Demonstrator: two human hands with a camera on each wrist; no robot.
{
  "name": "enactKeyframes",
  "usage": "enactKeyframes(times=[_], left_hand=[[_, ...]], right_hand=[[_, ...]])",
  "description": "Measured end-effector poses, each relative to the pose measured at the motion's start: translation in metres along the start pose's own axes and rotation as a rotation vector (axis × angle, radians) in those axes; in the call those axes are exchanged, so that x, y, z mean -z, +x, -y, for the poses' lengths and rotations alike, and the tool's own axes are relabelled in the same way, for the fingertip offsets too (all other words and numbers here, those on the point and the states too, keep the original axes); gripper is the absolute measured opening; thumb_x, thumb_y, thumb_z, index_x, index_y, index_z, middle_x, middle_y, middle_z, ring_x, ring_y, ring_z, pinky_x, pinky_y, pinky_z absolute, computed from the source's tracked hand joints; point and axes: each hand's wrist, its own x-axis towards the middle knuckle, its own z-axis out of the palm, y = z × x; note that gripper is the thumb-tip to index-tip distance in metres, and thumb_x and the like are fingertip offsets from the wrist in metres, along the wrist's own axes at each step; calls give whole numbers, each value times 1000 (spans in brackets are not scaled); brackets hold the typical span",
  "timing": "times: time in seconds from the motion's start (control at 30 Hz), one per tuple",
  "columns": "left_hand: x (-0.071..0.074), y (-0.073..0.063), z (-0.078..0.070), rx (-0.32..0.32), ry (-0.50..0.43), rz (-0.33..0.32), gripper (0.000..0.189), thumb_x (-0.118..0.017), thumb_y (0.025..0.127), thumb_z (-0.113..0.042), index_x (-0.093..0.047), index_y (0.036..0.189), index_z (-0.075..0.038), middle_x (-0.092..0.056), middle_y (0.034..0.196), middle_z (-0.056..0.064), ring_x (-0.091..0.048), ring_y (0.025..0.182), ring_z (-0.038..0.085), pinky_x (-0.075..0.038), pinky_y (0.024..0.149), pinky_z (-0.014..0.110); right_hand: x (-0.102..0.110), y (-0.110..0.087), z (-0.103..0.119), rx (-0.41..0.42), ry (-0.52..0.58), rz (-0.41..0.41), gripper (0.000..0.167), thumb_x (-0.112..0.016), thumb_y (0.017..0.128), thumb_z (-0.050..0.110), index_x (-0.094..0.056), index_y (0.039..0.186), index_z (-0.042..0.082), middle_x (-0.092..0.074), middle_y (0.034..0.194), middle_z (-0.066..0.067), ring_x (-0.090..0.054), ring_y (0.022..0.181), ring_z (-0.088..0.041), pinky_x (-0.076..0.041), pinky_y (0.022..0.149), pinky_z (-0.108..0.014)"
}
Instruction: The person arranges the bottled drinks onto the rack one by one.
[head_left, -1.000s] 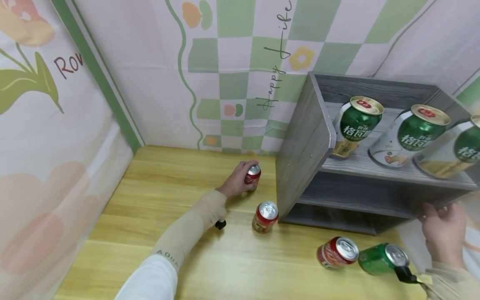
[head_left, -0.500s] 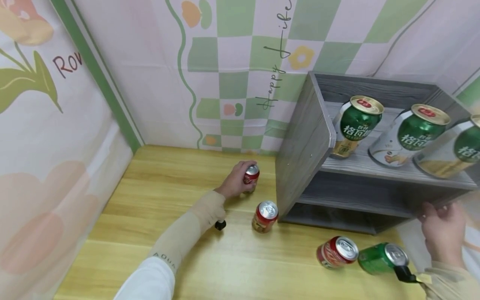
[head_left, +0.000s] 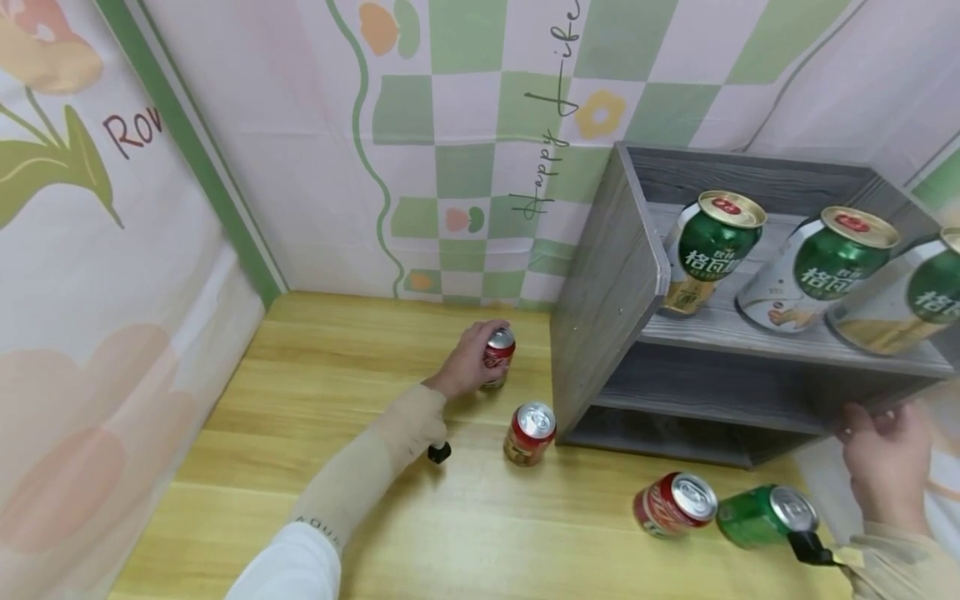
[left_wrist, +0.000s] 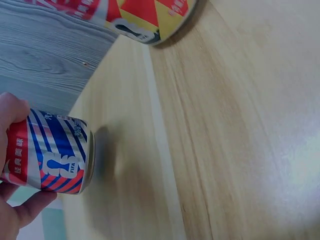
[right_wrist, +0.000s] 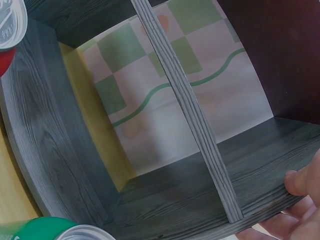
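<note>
My left hand (head_left: 467, 362) grips a small red soda can (head_left: 498, 354) near the back of the table, left of the grey wooden shelf (head_left: 606, 250). In the left wrist view this can (left_wrist: 59, 152) shows blue and silver stripes, its base close over the wood with a shadow beside it. A red and gold can (head_left: 529, 435) stands nearer, by the shelf's front left corner. At the far right, my right hand (head_left: 888, 462) holds the shelf's side edge. The right wrist view shows the thumb on one face of that board and fingers (right_wrist: 287, 222) on the other.
Three green and white tall cans (head_left: 821, 271) stand on the shelf's upper board. Before the shelf are another red can (head_left: 673, 506) and a green can (head_left: 765, 517) beside it. A printed cloth wall (head_left: 315, 183) borders the table (head_left: 322, 358) behind and at left.
My left hand has shifted slightly to the left with the soda can in its grip. The right hand keeps its hold on the shelf, and the other cans stay in place.
</note>
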Motion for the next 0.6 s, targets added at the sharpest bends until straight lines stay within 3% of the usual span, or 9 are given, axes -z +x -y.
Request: enactKeyframes(times=[0.17,0.27,0.43,0.6], left_hand=[[6,-5,-8,4,-9,-21,77,-83,86,-11,-41,150,-16,-49,137,15,-51,126,30,-50,101,41],[10,-8,-12,-9,-11,-37,76,-82,85,-10,-41,150,-14,-50,136,16,-51,125,31,-50,101,42],[16,-15,-16,-15,-16,-57,75,-82,86,-10,-42,149,-13,-50,137,17,-51,125,31,-51,100,42],[23,-24,-25,2,-24,-87,77,-84,84,-9,-43,149,-14,-50,137,17,-52,125,32,-51,100,42]], right_hand=[[0,0,-2,-6,-83,-10,53,-43,103,-3,-50,148,24,-54,120,18,-55,120,-2,-45,70,-2],[1,0,-1,-9,-56,-11,52,-43,103,-4,-51,147,22,-55,119,18,-56,118,-2,-46,70,-2],[4,-1,-1,-7,52,16,50,-42,101,-7,-54,142,21,-56,112,15,-59,101,3,-48,70,-4],[4,1,-2,13,61,34,51,-42,101,-7,-54,142,20,-57,112,15,-59,104,2,-48,71,-4]])
